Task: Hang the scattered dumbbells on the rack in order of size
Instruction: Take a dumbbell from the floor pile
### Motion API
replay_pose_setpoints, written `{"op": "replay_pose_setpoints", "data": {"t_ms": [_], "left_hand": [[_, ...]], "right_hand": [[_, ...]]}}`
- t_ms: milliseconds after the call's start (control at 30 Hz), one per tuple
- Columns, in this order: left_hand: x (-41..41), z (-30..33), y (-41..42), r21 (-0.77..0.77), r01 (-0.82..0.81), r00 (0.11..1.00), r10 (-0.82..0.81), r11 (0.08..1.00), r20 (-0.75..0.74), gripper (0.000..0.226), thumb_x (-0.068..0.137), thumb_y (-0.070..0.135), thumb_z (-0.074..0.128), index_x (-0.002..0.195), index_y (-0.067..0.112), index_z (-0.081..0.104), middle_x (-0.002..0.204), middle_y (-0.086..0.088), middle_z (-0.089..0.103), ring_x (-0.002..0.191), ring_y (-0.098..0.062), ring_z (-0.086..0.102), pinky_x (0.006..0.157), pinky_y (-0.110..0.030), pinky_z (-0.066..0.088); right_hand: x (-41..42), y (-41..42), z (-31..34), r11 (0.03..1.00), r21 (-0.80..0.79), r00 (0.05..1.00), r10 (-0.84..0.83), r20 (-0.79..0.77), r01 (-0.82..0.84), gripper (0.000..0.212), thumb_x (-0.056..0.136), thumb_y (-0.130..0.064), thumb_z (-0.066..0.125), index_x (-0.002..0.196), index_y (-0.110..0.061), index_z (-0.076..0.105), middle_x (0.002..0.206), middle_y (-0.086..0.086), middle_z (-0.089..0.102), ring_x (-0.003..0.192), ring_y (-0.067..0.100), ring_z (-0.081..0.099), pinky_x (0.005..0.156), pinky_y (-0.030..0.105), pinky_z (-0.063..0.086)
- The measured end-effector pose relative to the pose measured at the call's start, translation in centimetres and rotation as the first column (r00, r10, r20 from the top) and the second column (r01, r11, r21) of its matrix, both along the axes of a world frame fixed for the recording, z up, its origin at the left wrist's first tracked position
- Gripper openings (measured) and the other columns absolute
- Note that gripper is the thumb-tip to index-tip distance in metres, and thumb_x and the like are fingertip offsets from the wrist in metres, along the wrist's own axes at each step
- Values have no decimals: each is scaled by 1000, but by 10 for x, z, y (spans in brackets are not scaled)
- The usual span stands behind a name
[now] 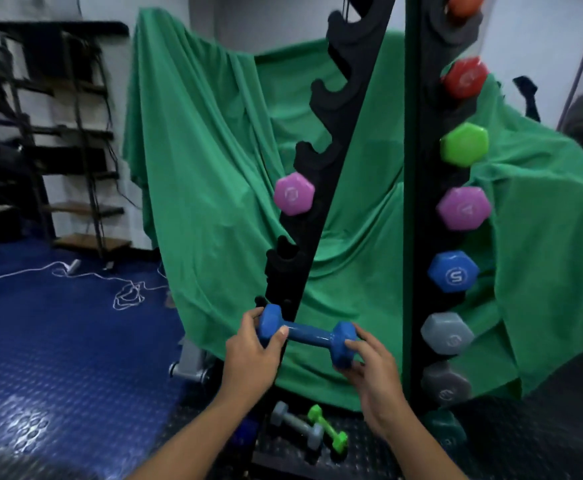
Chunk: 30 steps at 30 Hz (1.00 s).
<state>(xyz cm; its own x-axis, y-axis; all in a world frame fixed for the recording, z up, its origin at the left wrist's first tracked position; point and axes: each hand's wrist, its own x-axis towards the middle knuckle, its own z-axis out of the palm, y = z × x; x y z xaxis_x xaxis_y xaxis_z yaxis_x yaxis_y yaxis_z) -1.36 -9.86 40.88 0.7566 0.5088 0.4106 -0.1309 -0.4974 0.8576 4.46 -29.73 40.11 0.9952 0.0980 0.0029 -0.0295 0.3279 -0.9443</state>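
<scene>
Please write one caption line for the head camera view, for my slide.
Both hands, left and right, hold a blue dumbbell level before the black rack.

Place: a home-gym or studio corner.
Signs: dumbbell rack (418, 209), blue studded floor mat (58, 341), green cloth backdrop (207, 168), metal shelving (58, 133), loose white cable (124, 296).

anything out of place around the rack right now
Yes: a grey dumbbell and a green dumbbell lie loose on the floor mat at the rack's foot, crossing each other instead of hanging.
</scene>
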Motion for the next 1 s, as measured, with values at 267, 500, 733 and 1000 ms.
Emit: {"op": "replay_pose_setpoints", "data": {"t_ms": [267,500,733,1000], "left_hand": [[38,82,69,31,-106,983,100,994,151,39,97,42,64,133,27,63,116,3,64,106,-23,64,98,-43,53],[82,138,93,91,-23,985,7,996,172,34,99,29,64,133,24,62,111,2,69,102,-25,68,98,-47,55],[122,152,95,113,37,995,-47,993,88,41,101,25,63,141,19,60,131,-2,68,118,-20,62,108,-38,47],[170,149,81,-94,26,996,-17,995,90,40,97,25,69,137,20,66,127,-3,72,113,-18,68,106,-39,52]], "right_hand": [[-12,44,64,979,-155,887,187,423,-133,56,85,-8,79,136,-27,65,128,0,71,104,19,73,92,34,58],[4,95,91,921,-364,734,153,661,136,66,86,-1,77,130,-50,67,128,-8,61,93,13,68,88,29,57],[24,120,100,852,-427,672,127,730,303,53,88,-15,78,134,-40,67,115,-16,56,84,14,65,90,38,56],[55,122,109,783,-470,645,118,755,408,53,94,-13,71,143,-31,62,129,-9,46,104,10,58,102,35,50]]}}
